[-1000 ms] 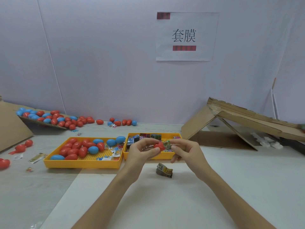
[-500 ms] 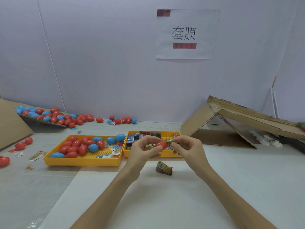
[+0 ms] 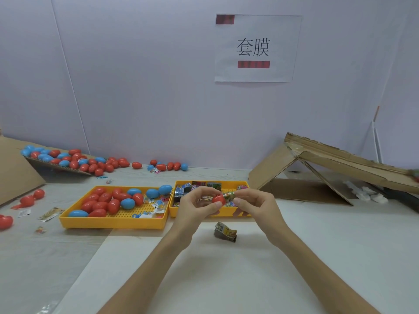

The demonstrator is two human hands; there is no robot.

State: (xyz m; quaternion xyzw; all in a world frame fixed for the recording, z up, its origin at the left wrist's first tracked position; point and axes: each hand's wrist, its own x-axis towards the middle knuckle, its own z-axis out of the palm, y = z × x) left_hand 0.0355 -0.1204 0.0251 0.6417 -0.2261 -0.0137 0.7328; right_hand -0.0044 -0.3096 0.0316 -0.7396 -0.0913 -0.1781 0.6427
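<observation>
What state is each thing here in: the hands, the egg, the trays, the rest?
Left hand: grips the red plastic egg.
Right hand: pinches the printed film sleeve.
Red plastic egg: closed, held above the table.
Printed film sleeve: at the egg's end, not covering it.
Left yellow tray: holds red and blue eggs.
Right yellow tray: holds printed sleeves.
Loose sleeve: crumpled on the table.

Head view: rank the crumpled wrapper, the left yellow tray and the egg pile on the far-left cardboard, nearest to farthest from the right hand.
From the right hand, pinching the printed sleeve on the red egg:
1. crumpled wrapper, on the table just below-left.
2. left yellow tray, further left.
3. egg pile, far left by the wall.
</observation>
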